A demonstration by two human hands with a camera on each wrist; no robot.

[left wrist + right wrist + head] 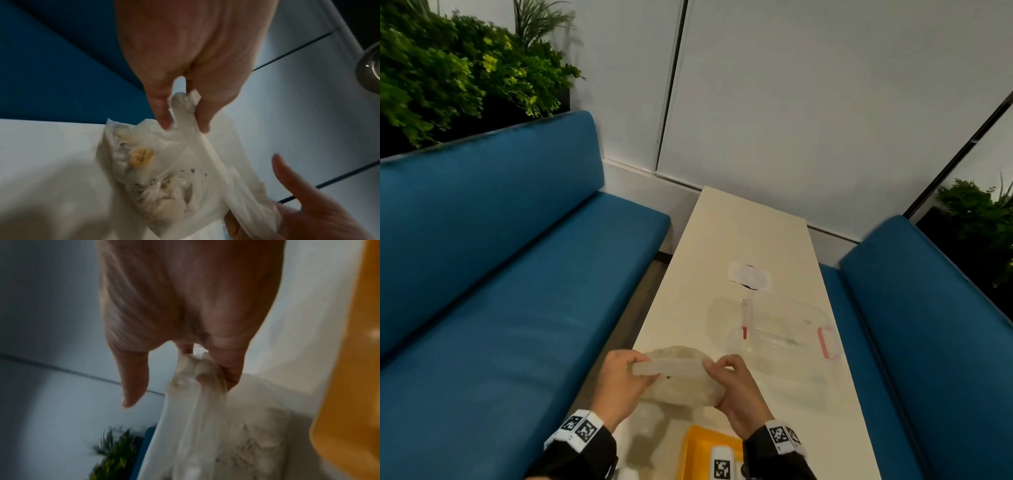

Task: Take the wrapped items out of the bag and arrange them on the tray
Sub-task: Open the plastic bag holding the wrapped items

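A translucent white plastic bag hangs just above the near end of the table, stretched between my two hands. My left hand pinches the bag's left rim. At the right rim my right hand grips the bunched plastic. Wrapped items show dimly through the plastic; one has a yellow patch. A yellow tray lies at the near table edge, under my right wrist, with a white tagged object on it.
A clear lidded container with red clips stands on the cream table beyond the bag, and a small white packet lies farther back. Blue benches flank the table on both sides. Plants stand behind them.
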